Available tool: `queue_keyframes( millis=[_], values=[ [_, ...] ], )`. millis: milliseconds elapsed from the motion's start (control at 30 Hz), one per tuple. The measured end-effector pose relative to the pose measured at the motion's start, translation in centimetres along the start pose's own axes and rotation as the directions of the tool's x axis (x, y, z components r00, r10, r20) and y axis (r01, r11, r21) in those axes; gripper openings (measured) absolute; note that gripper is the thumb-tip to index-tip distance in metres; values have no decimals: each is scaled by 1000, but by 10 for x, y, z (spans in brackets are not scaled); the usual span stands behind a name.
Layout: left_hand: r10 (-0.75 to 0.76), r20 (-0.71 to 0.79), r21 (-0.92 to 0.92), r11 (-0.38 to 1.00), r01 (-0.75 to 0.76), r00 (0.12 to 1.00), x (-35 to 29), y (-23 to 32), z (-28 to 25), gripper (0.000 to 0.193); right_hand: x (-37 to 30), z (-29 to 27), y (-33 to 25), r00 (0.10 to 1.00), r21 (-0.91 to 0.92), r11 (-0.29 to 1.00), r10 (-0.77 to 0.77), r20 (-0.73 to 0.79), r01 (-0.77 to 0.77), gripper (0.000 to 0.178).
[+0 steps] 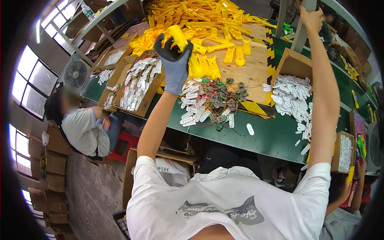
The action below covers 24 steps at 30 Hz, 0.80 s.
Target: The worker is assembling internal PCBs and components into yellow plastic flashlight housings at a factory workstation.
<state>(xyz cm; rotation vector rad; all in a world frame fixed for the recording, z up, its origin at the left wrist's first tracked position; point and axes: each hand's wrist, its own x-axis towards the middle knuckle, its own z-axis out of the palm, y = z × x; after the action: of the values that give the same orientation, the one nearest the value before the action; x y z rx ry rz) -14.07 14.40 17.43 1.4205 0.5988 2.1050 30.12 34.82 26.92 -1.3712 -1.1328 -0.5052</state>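
Observation:
My left hand (175, 60), in a grey and black glove, is raised over the front of a large heap of yellow plastic parts (196, 16). Its fingers curl around a yellow plastic part (177, 37), which is smeared by motion. Another blurred yellow part (196, 67) shows just beside the glove; whether the hand touches it I cannot tell. My right hand (312, 19) is bare and reaches far up, its fingers wrapped round a grey metal post (303, 30). Below the left hand lies a pile of small circuit boards with wires (220, 98) and white plastic pieces (194, 102).
Cardboard boxes of white wired pieces (138, 86) stand at the left. An open carton (294, 62) spills white pieces (294, 94) onto the green table (260, 140) at the right. One person (86, 128) sits at the left; another's hands (348, 188) work at the lower right.

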Motion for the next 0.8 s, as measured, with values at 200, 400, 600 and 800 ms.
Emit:
queue_keyframes(
  millis=[200,400,600,800],
  values=[
    [-170,406,530,844,-80,898,-80,56,-9,86,-149,-88,-162,922,695,718,-296,250,42,42],
    [-254,640,690,605,-397,725,-143,53,-29,57,-342,-164,-190,388,642,731,-536,750,-230,36],
    [-86,553,832,114,-544,829,-197,75,-34,66,-389,-215,-172,142,287,647,-267,953,-707,35],
    [-244,-133,513,812,277,961,-255,66,-26,62,-439,-224,-159,157,158,79,-22,987,-984,29]
  ],
)
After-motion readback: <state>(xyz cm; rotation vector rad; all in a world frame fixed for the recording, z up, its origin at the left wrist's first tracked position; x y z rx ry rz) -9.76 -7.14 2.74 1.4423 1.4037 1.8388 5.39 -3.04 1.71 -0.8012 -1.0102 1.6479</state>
